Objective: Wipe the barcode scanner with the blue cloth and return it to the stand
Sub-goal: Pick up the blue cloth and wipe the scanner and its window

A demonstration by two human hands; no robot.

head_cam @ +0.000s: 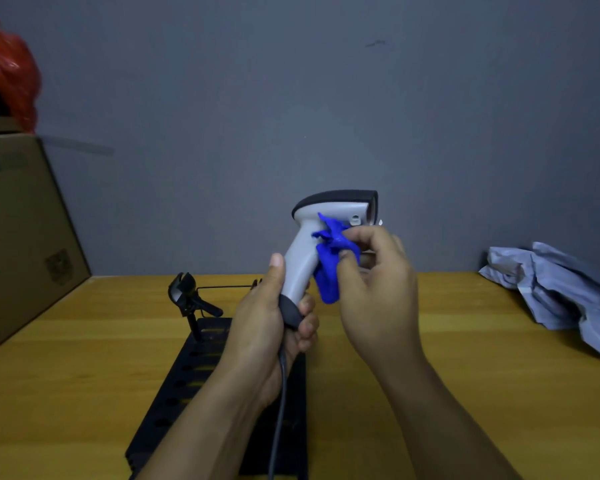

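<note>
Left hand [274, 327] fisted around upright barcode scanner [321, 230] handle; right hand [374, 275] pinches blue cloth [329, 265] against grip.

Both hands were raised above the middle of the surface [430, 358], the left hand [271, 327] gripping the barcode scanner [312, 237] and the right hand [378, 282] pressing the blue cloth [329, 265] to it. Beneath them the black stand [201, 375] ran from the near edge toward the far edge, its clamp [184, 292] upright and unoccupied. A cardboard box [21, 230] blocked the left edge; crumpled grey wrapping [561, 289] filled the far right corner. Bare wood lay open right of the stand.
</note>
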